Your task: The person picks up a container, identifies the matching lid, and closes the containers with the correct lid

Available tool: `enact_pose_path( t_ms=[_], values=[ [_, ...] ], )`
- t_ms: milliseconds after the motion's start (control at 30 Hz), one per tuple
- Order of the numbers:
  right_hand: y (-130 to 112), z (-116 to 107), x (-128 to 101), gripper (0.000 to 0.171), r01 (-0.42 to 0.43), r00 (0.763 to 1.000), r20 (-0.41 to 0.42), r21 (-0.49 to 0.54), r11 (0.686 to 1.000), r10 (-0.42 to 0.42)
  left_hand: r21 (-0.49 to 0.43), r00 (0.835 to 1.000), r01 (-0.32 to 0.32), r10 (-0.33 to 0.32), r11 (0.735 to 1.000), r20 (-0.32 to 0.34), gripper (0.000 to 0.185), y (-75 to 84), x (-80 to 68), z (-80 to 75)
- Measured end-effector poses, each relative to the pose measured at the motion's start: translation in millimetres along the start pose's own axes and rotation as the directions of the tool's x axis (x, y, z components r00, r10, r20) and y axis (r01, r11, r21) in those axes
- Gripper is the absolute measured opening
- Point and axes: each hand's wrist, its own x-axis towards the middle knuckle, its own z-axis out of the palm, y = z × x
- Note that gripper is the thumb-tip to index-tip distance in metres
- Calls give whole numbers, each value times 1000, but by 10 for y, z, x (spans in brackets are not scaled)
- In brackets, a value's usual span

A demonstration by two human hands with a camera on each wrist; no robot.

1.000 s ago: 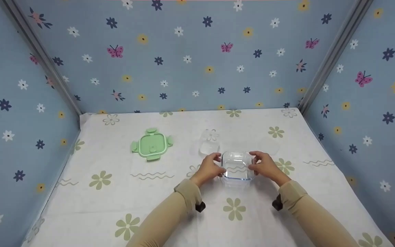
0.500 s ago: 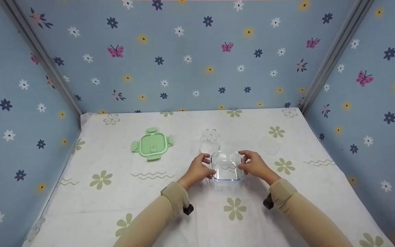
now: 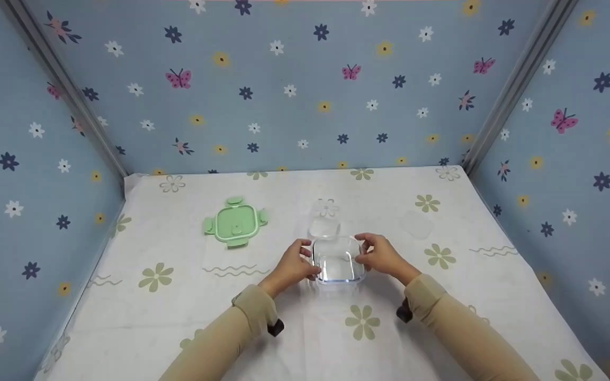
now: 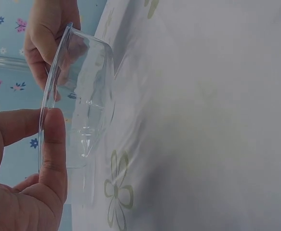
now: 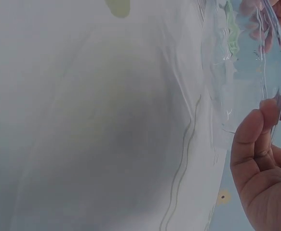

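A clear square glass container is held between both hands near the middle of the table. My left hand pinches its left rim and my right hand pinches its right rim. In the left wrist view my left hand has its thumb over the edge of the container, and the other hand shows at the far rim. In the right wrist view my right hand grips the rim of the container. A green lid with side clips lies flat to the left, apart from both hands.
The table has a white cloth printed with green flowers. A small clear lid-like piece lies just behind the container, and another clear piece lies to the right. Blue flowered walls enclose the back and both sides.
Both hands have carried the glass container leftwards across the table, from right of centre to the middle. The green lid and the clear pieces have not moved.
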Motion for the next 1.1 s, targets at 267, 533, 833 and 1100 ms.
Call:
enact_pose_path(
  t_ms=[267, 533, 833, 1100],
  values=[
    [-37, 109, 13, 65, 11, 1000, 23, -1, 1000, -11, -9, 1000, 3, -3, 1000, 14, 81, -45, -103, -107],
    [-60, 205, -9, 65, 63, 997, 52, 14, 998, -64, -16, 1000, 14, -14, 1000, 24, 80, -87, -177, -188],
    [-48, 250, -14, 65, 44, 997, 67, 9, 999, -45, 12, 999, 31, -31, 999, 25, 80, -128, -200, -215],
    [-33, 270, 4, 66, 42, 996, 83, -4, 999, -42, -7, 999, 11, -11, 1000, 31, 82, -162, -211, -216]
  ],
)
